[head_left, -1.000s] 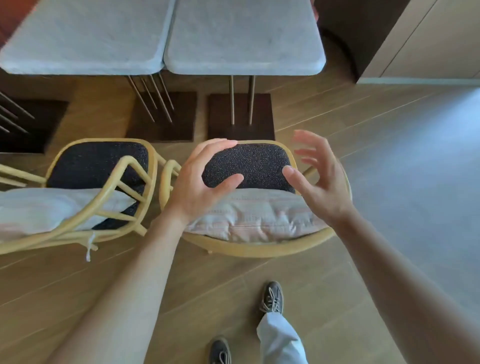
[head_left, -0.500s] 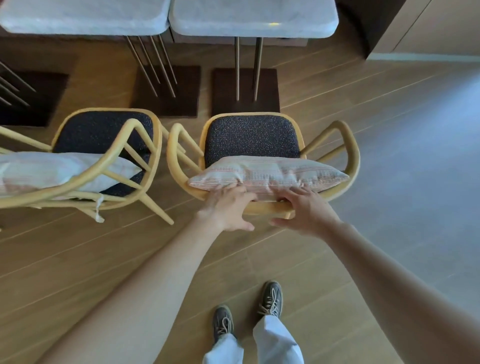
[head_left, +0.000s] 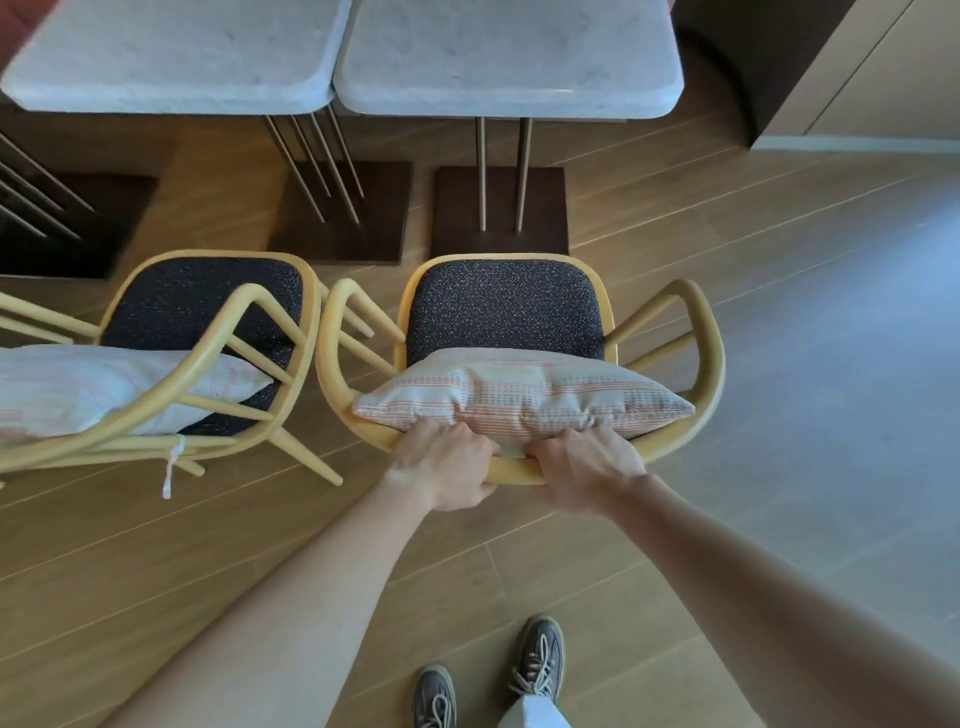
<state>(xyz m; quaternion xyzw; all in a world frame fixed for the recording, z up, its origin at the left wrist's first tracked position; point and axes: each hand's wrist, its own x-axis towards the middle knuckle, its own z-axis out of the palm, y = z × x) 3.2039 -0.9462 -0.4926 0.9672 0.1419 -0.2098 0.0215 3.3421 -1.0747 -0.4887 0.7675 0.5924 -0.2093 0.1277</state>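
Tables (head_left: 509, 57) stand just beyond chair (head_left: 504, 306), neighbouring chair (head_left: 202, 296) just beside.

A yellow wooden chair (head_left: 504, 306) with a dark speckled seat stands upright on the floor (head_left: 779, 364), right of centre, its curved back rail nearest. A pale orange-striped cushion (head_left: 524, 400) lies across the seat's near end, against that rail.
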